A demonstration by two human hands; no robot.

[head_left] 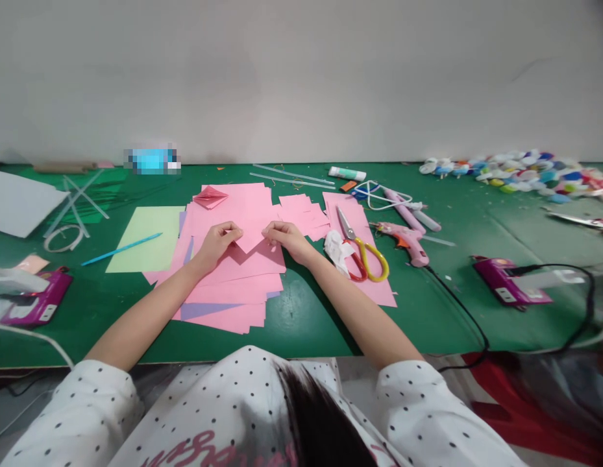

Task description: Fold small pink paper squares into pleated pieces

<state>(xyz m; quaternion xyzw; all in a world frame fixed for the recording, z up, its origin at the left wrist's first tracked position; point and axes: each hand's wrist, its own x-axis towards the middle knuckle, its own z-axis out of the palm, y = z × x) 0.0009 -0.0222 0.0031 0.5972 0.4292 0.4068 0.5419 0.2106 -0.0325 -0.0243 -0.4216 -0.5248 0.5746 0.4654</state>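
Note:
Between my two hands is a small pink sheet of paper (251, 237), with one corner pointing toward me. My left hand (222, 242) pinches its left side between thumb and fingers. On the opposite side, my right hand (284, 239) is closed on the right corner. Under both hands lies a loose stack of pink paper (233, 288), with purple sheets showing among it. A folded pink paper piece (211, 197) rests on the stack's far left part. Smaller pink pieces (301, 214) are spread just beyond my right hand.
Right of the stack, yellow-and-red-handled scissors (367, 253) and a crumpled white tissue (337, 250) lie on pink paper. A pink glue gun (408, 243) trails a black cord. Left are a blue pencil (121, 249), green paper (140, 227) and a purple power strip (43, 298). Bottle caps (520, 170) are heaped far right.

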